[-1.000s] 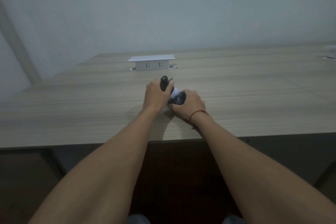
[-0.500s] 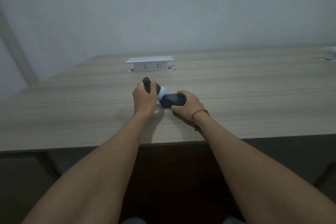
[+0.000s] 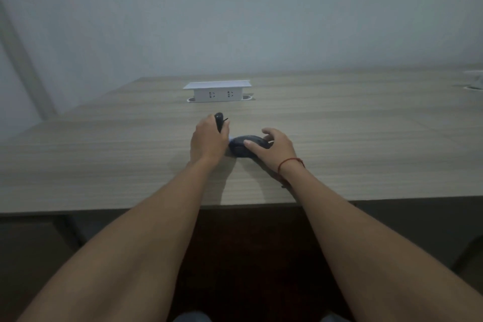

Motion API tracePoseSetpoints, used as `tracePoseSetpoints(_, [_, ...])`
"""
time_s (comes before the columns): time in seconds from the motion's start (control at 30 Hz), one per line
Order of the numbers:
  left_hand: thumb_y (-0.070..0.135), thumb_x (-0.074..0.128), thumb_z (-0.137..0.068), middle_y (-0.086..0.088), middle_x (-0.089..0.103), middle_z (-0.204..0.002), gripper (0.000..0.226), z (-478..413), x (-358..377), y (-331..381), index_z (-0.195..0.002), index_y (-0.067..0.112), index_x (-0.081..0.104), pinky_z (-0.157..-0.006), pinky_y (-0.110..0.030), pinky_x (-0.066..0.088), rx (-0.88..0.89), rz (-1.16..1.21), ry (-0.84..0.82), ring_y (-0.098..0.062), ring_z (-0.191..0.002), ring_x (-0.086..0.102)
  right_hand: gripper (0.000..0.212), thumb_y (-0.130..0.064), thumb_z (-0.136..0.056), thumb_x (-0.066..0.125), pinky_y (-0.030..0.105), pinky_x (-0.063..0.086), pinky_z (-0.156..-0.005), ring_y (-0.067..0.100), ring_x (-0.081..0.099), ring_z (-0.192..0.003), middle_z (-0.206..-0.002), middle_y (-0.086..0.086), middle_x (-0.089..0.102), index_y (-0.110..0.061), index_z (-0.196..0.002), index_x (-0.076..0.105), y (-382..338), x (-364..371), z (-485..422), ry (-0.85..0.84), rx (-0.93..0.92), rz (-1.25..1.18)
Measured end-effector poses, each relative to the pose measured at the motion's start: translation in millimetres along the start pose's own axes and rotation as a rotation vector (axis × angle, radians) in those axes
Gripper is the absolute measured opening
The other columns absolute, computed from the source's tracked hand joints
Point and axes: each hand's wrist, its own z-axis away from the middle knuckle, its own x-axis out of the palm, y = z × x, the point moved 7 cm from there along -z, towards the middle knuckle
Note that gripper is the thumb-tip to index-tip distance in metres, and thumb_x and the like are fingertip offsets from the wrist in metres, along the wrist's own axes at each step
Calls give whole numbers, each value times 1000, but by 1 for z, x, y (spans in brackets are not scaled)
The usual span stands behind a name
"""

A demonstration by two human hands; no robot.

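Head view. A wood-grain table (image 3: pixel 104 159) runs across the frame, its near edge toward the person, both forearms reaching over that edge.

Left hand (image 3: pixel 209 142): back of the hand up, fingers wrapped round a dark handle piece (image 3: pixel 219 120). The piece stands roughly upright, its rounded top sticking out above the fist. A firm, closed grip.

Right hand (image 3: pixel 277 146): just beside the left hand. The thumb lies on top of a dark rounded piece (image 3: pixel 241 149) and the fingers arch over its far side. I cannot tell whether those fingers press on the piece or only hover. A red cord (image 3: pixel 288 162) circles the wrist.

The dark rounded piece lies on the table, near the middle of the near edge and set a little back from it. A pale part (image 3: pixel 231 138) shows between it and the handle piece; whether the three are joined is not clear.

Farther back, toward the far edge and about in line with the hands, a white socket box (image 3: pixel 217 93) stands up from the table. At the far right edge a white object (image 3: pixel 474 81) is cut off by the frame, too blurred to identify.
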Motion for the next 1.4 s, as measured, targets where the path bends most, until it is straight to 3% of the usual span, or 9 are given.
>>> tracePoseSetpoints(0.13, [33,53,-96,-6,57,-84,26,5,-5,8,-85,10,55,-66,-24,39,43,172,22,-19,-77,53,69,-53,-75,72,46,48,-100,22,57,-115,-129,2,60,-22,-132,52,-1,-2,0,-27,-9,-17])
tracePoseSetpoints(0.27, [37,55,-94,-9,59,-91,33,0,2,0,-95,5,60,-71,-34,45,4,4,-81,-25,-81,56,68,-50,-77,73,46,48,-100,21,56,-116,-131,3,59,-20,-134,51,-1,-1,0,-35,-16,-31])
tracePoseSetpoints(0.5, [34,56,-95,-8,57,-86,26,7,1,-9,-86,10,56,-69,-30,41,7,47,-102,-21,-76,53,67,-44,-77,75,37,47,-101,17,54,-117,-132,3,59,-17,-134,52,0,-3,0,-58,-33,-93])
tracePoseSetpoints(0.7, [34,56,-95,-7,59,-82,30,6,4,-6,-86,6,59,-57,-20,39,-47,173,-116,-12,-67,52,55,-32,-84,71,18,45,-80,15,50,-115,-136,1,54,-16,-133,53,3,-6,-2,-38,-4,-149])
tracePoseSetpoints(0.83, [39,61,-89,-4,60,-66,36,4,10,-13,-71,7,62,-61,-29,45,-70,254,-201,-21,-65,56,41,-33,-87,65,35,47,-99,20,56,-118,-131,3,60,-17,-124,61,8,-18,-3,115,32,-132])
tracePoseSetpoints(0.97, [38,61,-90,-2,60,-67,33,5,8,-9,-73,8,63,-61,-27,46,-81,304,-154,-18,-65,57,53,-47,-82,67,34,48,-92,16,56,-108,-125,1,61,-15,-124,60,0,-10,1,60,-12,-59])
tracePoseSetpoints(1.1, [35,59,-92,3,55,-69,29,7,4,10,-82,8,61,-57,-17,39,-39,319,-50,-5,-64,51,46,-43,-84,66,32,48,-85,14,53,-102,-119,1,61,-17,-121,58,-4,-4,3,31,-33,-24])
tracePoseSetpoints(1.27, [36,62,-90,-9,64,-85,29,9,20,2,-89,7,64,-67,-29,46,-1,59,-133,-22,-77,61,43,-39,-85,65,31,49,-88,17,57,-105,-119,3,62,-16,-121,61,-5,-6,3,33,-46,-29])
tracePoseSetpoints(1.4, [34,62,-91,-6,62,-80,30,6,10,26,-88,4,64,-61,-12,41,74,238,-37,-16,-72,55,43,-38,-77,70,43,54,-91,19,60,-106,-117,2,64,-20,-115,63,-4,-6,4,21,-15,-95])
